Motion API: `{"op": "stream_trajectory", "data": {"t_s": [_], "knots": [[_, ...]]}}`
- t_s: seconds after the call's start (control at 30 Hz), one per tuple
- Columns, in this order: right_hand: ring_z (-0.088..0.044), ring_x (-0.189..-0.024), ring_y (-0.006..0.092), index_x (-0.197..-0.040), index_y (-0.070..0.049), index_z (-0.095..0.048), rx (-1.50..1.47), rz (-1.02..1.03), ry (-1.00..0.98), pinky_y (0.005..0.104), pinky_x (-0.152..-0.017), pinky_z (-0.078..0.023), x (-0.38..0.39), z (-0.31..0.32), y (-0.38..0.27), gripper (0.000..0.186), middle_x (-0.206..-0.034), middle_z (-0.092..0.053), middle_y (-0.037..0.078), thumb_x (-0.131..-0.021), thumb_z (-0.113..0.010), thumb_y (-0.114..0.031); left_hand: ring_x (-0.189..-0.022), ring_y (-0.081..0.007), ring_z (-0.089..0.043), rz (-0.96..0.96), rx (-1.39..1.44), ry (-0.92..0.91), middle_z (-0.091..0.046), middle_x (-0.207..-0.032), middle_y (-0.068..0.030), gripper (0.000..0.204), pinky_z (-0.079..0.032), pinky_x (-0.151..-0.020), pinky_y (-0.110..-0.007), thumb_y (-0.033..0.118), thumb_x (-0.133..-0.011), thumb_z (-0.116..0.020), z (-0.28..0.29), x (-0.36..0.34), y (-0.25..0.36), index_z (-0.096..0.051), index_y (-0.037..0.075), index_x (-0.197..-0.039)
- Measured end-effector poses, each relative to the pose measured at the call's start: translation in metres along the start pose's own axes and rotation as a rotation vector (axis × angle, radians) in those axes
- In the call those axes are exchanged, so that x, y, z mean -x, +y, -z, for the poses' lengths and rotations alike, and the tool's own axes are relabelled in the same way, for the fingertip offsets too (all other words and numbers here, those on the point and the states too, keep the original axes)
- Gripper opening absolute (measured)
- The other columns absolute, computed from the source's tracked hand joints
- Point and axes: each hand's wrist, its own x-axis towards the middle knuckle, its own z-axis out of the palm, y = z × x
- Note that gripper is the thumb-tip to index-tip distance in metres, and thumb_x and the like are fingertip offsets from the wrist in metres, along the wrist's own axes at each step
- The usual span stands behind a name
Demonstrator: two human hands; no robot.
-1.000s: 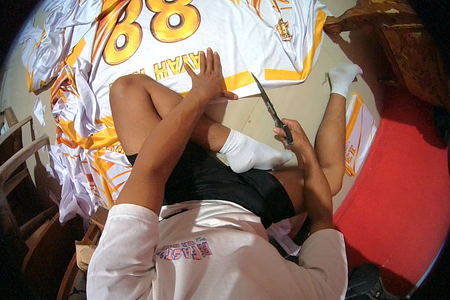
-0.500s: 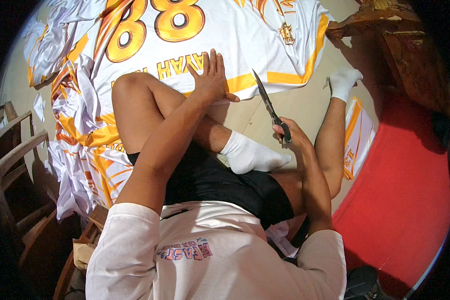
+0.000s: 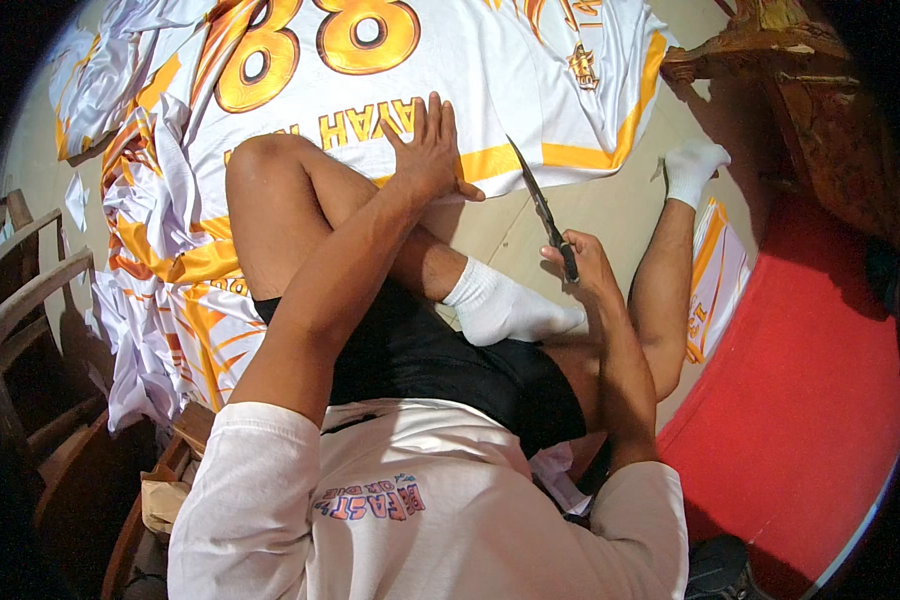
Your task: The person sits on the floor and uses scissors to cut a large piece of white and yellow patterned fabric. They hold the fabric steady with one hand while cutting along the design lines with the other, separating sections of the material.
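Scissors [image 3: 542,208], one pair, gripped by right hand [image 3: 582,262]; left hand [image 3: 428,150] fingers spread flat on one jersey [image 3: 530,70].

Garment workshop floor: printed jerseys [image 3: 390,90] heaped about (wooden chairs [image 3: 30,300] beside).

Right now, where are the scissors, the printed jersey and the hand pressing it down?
scissors [image 3: 542,210], head view, on the dark blades.
printed jersey [image 3: 490,70], head view, on its white cloth.
left hand [image 3: 428,150], head view, on the back of the hand.

White jersey [image 3: 530,80] with orange trim spread flat, dark scissors [image 3: 545,215] at its hem
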Motion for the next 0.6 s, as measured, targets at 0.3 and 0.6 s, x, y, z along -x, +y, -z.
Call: {"op": "stream_trajectory", "data": {"t_s": [0.3, 0.6], "knots": [[-0.042, -0.048, 0.0075, -0.076, -0.012, -0.051, -0.110, -0.032, -0.128, 0.0263, -0.040, -0.030, -0.001, 0.006, -0.005, 0.039, -0.062, -0.046, -0.004, -0.085, -0.080, -0.037, -0.155, -0.0409, 0.000, 0.063, 0.075, 0.047, 0.000, -0.167, -0.0224, 0.151, -0.003, -0.103, -0.086, 0.080, -0.053, -0.078, 0.013, -0.016, -0.021, -0.009, -0.004, -0.158], [-0.041, -0.050, 0.0075, -0.080, -0.013, -0.051, -0.073, -0.072, -0.129, 0.0259, -0.039, -0.030, -0.017, -0.001, -0.027, 0.039, -0.062, -0.045, -0.004, -0.085, -0.077, -0.041, -0.154, -0.0422, 0.003, 0.073, 0.078, 0.011, 0.003, -0.167, -0.0236, 0.155, -0.003, -0.102, -0.087, 0.074, -0.049, -0.084, 0.010, -0.015, -0.025, -0.007, -0.003, -0.158]]}}
